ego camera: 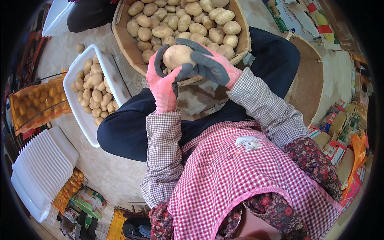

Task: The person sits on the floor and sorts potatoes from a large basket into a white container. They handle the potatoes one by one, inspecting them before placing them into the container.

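Note:
A large pale potato [177,57] is between my two hands, in front of the near rim of a big cardboard box. My left hand [163,81], in a pink glove with grey coated fingers, curls around its left and lower side. A matching glove covers my right hand [214,61], whose fingers lie along the potato's top and right side. The cardboard box [126,45] is heaped with loose potatoes. To my left, a white plastic basket [79,126] contains smaller potatoes [97,79].
A single potato [80,47] lies on the floor [117,177] beyond the basket. At left are an orange mesh sack [42,100] of potatoes and stacked white baskets [45,168]. Another person's dark-clothed leg [88,16] shows at top left. Flattened cartons [333,129] lie at right.

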Demonstrator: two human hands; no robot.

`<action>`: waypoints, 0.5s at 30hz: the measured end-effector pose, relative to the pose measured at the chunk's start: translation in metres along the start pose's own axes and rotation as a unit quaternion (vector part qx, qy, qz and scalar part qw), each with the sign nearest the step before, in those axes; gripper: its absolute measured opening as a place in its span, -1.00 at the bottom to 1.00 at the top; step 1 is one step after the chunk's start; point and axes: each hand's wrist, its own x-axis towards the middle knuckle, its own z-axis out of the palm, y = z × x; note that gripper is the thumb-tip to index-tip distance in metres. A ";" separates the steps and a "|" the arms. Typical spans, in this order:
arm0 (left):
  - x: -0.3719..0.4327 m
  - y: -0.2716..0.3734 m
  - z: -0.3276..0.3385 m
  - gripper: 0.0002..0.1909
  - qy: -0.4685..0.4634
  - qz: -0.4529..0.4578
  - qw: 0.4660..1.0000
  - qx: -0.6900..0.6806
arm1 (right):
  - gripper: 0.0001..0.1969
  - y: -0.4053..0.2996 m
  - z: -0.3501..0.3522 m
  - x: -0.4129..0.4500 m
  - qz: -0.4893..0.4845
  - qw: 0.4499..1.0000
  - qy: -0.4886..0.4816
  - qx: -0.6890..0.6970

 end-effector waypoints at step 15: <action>-0.006 -0.002 -0.016 -0.69 -0.021 0.151 0.945 0.290 | -0.41 -0.005 0.005 -0.019 -0.035 0.990 -0.005 -0.139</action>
